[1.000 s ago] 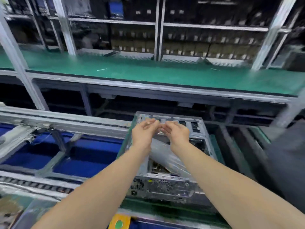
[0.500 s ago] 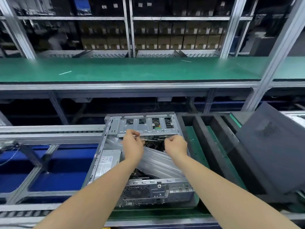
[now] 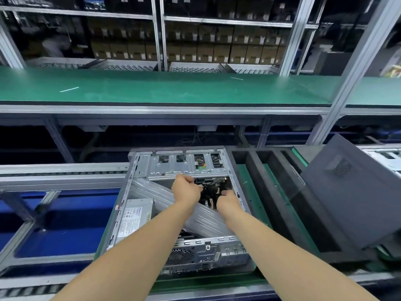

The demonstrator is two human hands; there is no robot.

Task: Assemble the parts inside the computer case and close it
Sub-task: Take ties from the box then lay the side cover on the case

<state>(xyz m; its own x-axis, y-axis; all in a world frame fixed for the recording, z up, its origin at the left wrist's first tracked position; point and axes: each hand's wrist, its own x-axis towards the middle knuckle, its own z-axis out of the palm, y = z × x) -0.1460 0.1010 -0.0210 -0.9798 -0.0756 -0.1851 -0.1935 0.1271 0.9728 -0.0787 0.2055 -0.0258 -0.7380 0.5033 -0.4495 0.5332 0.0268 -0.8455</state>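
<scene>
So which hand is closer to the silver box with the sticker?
Left. The left hand is just up-right of the silver box; the right hand is farther right, beyond it.

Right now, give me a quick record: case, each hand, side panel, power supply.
case: computer case open, interior exposed
left hand: left hand inside the case, fingers pinching the black cables
right hand: right hand inside, fingers curled among the cables; grip hidden
side panel: side panel off, propped tilted right of the case
power supply: power supply in the near-left corner
</scene>
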